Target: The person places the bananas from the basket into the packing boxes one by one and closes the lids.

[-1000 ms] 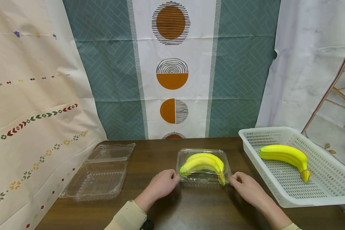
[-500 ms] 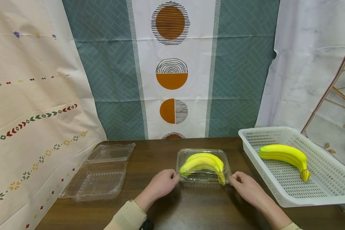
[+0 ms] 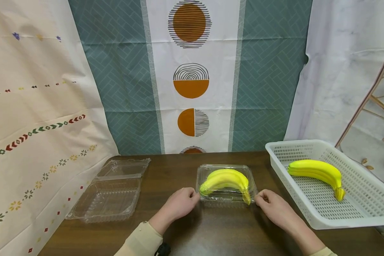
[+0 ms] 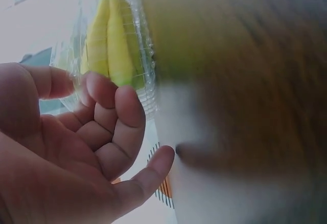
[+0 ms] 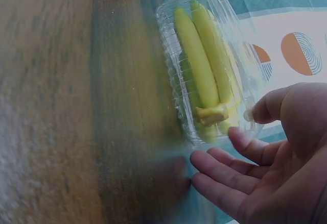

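Observation:
A clear plastic clamshell container (image 3: 224, 199) with its lid down lies on the table, a bunch of yellow bananas (image 3: 225, 180) inside. At its near left corner, my left hand (image 3: 183, 202) pinches the rim between thumb and index finger. My right hand (image 3: 273, 205) pinches the near right corner likewise. In the left wrist view the other fingers of the left hand (image 4: 102, 137) are curled beside the container wall. In the right wrist view the thumb and index finger of the right hand (image 5: 265, 147) are at the container's end, close to the banana stem.
A second clear clamshell container (image 3: 110, 201) stands with its lid raised back on the left of the brown table (image 3: 198, 234). On the right is a white perforated basket (image 3: 364, 217) holding another banana bunch (image 3: 316, 170). Patterned cloths (image 3: 124, 89) hang behind and beside the table.

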{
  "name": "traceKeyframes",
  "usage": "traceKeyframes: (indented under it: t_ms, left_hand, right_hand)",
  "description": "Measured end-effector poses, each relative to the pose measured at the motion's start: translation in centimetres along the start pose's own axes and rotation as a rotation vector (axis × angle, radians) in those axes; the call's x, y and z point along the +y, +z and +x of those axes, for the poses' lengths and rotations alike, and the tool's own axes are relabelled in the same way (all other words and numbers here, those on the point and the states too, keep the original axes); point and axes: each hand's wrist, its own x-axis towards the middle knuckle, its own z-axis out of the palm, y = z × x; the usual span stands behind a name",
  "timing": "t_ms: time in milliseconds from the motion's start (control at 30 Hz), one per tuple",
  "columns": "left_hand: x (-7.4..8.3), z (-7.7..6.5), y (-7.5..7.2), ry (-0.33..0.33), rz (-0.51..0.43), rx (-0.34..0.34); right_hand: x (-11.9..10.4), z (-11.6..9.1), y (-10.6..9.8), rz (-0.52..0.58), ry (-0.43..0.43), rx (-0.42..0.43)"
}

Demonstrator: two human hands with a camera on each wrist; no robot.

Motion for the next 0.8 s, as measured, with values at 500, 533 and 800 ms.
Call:
traceKeyframes:
  t_ms: [500,533,800]
  left_hand:
    - [0.4,-0.3,-0.6,0.005,0.053,0.048]
    - [0.4,-0.4,-0.6,0.010,0.057,0.058]
    - [0.9,-0.5,-0.4,0.038,0.052,0.098]
  right_hand:
    - [-0.5,-0.1,-1.1,-0.077,-0.063,-0.014]
    - [-0.5,-0.1,-1.1,-0.081,-0.066,-0.013]
    - [-0.8,-1.0,-0.9,-0.133,-0.132,0.045]
